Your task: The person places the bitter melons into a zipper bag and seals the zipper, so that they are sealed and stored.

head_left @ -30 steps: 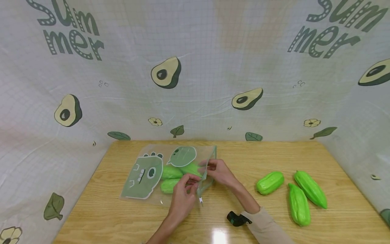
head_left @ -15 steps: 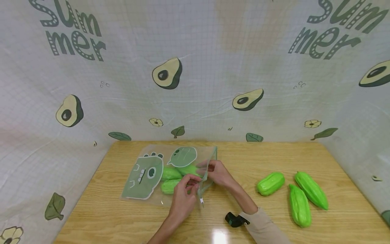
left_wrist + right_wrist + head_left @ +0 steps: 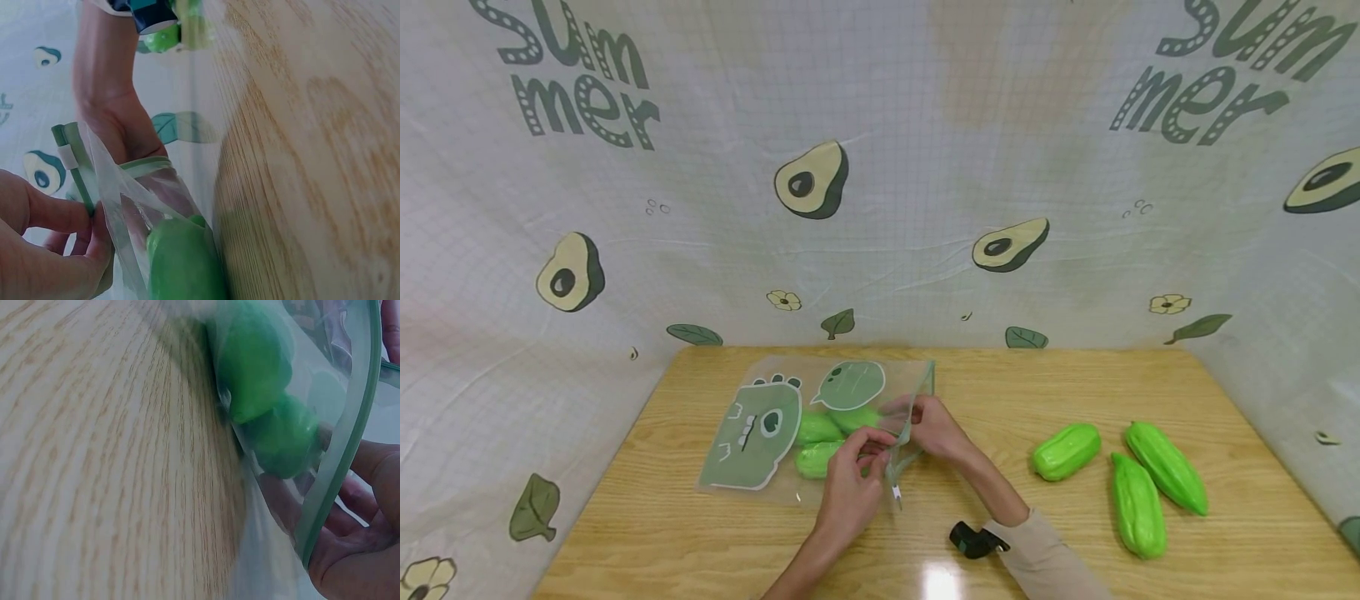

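A clear zip bag (image 3: pixel 752 442) with a green monster print lies on the table, its mouth facing right. My left hand (image 3: pixel 853 483) pinches the near edge of that mouth, by the white slider (image 3: pixel 65 156). Through the plastic show ribbed green gourds, one (image 3: pixel 817 460) at the front and others (image 3: pixel 816 427) behind. My right hand (image 3: pixel 936 429) reaches into the mouth with fingers extended. In the right wrist view its fingertips meet the end of a gourd (image 3: pixel 284 440), thumb on one side and fingers on the other, beside the green rim (image 3: pixel 340 478).
To the right on the wooden table (image 3: pixel 1000 383) lie three more green gourds: a short one (image 3: pixel 1066 451) and two longer ones (image 3: pixel 1138 507) side by side. A black device (image 3: pixel 973 540) is on my right wrist. A printed cloth (image 3: pixel 910 167) hangs behind the table.
The gourd at my right fingertips has slid a little left, deeper into the bag. My right hand and forearm have shifted slightly left. The left hand keeps its pinch.
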A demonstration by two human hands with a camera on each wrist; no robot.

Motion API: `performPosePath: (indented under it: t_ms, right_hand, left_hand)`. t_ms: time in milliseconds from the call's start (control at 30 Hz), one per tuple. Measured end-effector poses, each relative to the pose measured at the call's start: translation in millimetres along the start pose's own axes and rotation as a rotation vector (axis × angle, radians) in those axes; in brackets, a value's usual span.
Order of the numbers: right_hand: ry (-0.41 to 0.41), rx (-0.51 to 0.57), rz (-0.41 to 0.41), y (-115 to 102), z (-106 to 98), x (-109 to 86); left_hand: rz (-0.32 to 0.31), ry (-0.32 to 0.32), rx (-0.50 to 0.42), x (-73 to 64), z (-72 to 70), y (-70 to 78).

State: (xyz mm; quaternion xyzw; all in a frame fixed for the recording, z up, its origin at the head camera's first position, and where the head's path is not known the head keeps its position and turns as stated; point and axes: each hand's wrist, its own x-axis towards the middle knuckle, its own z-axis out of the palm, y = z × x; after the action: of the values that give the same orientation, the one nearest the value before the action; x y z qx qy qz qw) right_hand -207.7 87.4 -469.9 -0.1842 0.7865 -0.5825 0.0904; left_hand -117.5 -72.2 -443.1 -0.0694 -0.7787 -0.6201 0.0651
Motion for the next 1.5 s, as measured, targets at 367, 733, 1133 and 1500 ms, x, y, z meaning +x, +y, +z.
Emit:
performPosePath:
  t_ms: [367,733,1133,1500]
  right_hand:
    - [0.000,-0.033,-0.029,-4,2,-1.7]
    - [-0.013,-0.055,-0.048,-1,0,-3.5]
    - [0.010,-0.078,-0.032,-5,-6,-15.3]
    - [0.035,-0.149,-0.077,-7,-17,-25.0]
  left_hand:
    - [0.002,-0.001,0.004,0.1,0.0,1.5]
    - [-0.010,0.002,0.007,0.8,1.0,2.6]
    - [-0.016,-0.018,-0.005,-0.6,-1.1,5.1]
    - [-0.032,-0.020,-0.044,0.3,-0.5,5.1]
